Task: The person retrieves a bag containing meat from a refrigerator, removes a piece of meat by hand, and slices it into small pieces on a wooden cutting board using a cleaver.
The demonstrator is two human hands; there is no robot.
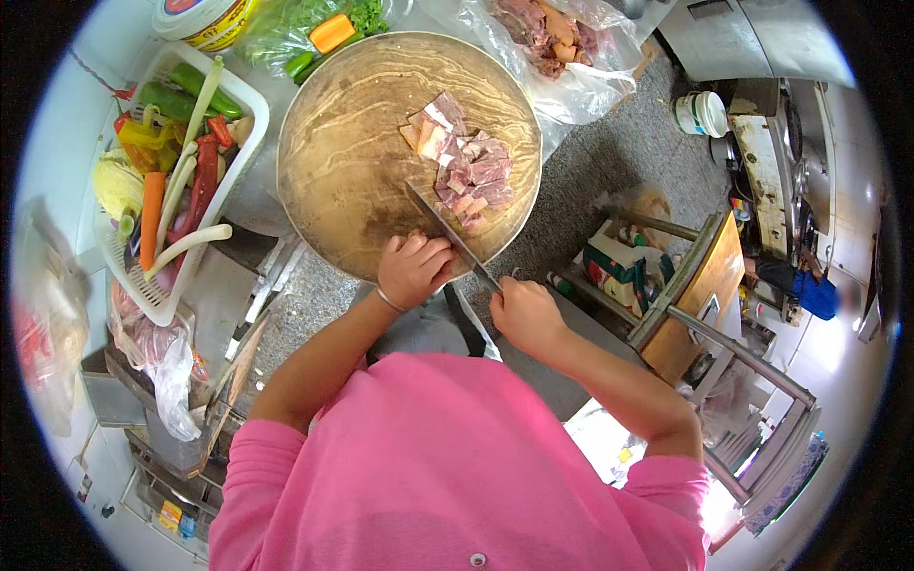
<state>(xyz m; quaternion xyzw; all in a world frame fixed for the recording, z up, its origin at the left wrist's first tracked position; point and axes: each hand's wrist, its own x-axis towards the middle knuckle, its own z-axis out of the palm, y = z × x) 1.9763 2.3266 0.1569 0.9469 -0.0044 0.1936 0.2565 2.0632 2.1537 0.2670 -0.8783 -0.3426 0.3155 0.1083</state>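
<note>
A round wooden chopping board (343, 143) lies before me. My right hand (532, 317) grips the handle of a kitchen knife (454, 235), whose blade slants up and left over the board's near part. Close to the left of the blade, my left hand (414, 270) rests at the board's near edge with its fingers curled. Whatever may be under those fingers is hidden. To the right of the knife tip, sliced meat (489, 170) with pale fat or rind lies in a loose heap on the board's right half.
A white plastic basket (258, 121) of vegetables stands left. Beyond the board are bagged greens (368, 18), a cut carrot piece (332, 33) and a plastic bag (607, 78) holding meat. A metal-framed stand (678, 285) is at right; another person (814, 289) is farther off.
</note>
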